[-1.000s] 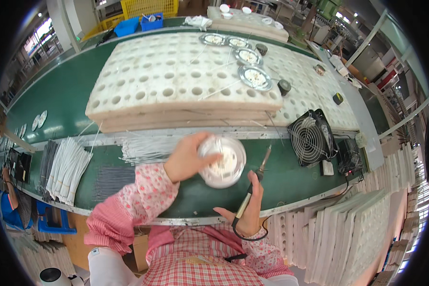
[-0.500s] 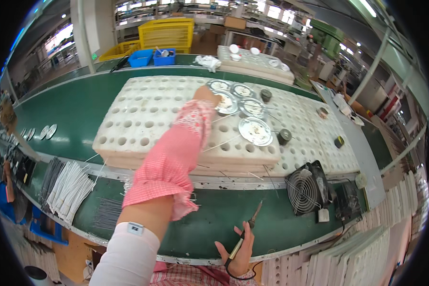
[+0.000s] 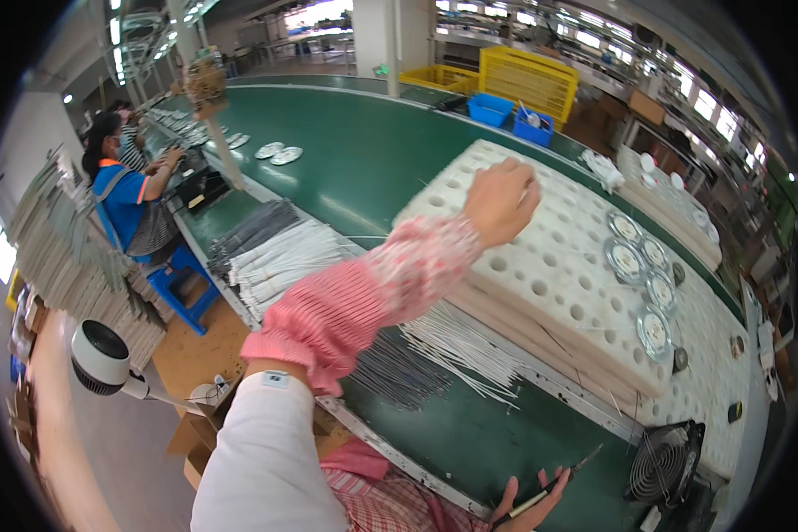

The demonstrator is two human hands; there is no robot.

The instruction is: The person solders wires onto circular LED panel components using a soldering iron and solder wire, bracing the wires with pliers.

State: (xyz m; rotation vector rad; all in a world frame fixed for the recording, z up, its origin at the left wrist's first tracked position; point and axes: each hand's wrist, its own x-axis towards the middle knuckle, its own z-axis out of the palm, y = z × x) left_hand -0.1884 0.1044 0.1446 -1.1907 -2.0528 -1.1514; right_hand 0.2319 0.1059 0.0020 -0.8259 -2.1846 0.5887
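Observation:
My left hand (image 3: pixel 501 199) reaches far out over a stack of white foam trays (image 3: pixel 550 284) full of round holes, on a green conveyor belt (image 3: pixel 355 168). Its fingers curl down onto the top tray near its far left corner, and they hide whether they hold anything. Several round silver and white discs (image 3: pixel 654 330) sit in the tray's holes to the right of that hand. My right hand (image 3: pixel 528 505) rests at the belt's near edge with a slim dark screwdriver (image 3: pixel 559 483) held under the thumb.
Bundles of white wires (image 3: pixel 275 257) and thin rods (image 3: pixel 461 346) lie on the belt beside the trays. A black fan (image 3: pixel 665 461) stands at the lower right. A seated person (image 3: pixel 124 191) works at the left. Blue bins (image 3: pixel 514 120) and yellow crates (image 3: pixel 528 80) stand behind.
My left hand carried a round white disc from the near belt to the tray's row of discs, then moved left across the tray. The head has turned left. My right hand keeps the screwdriver.

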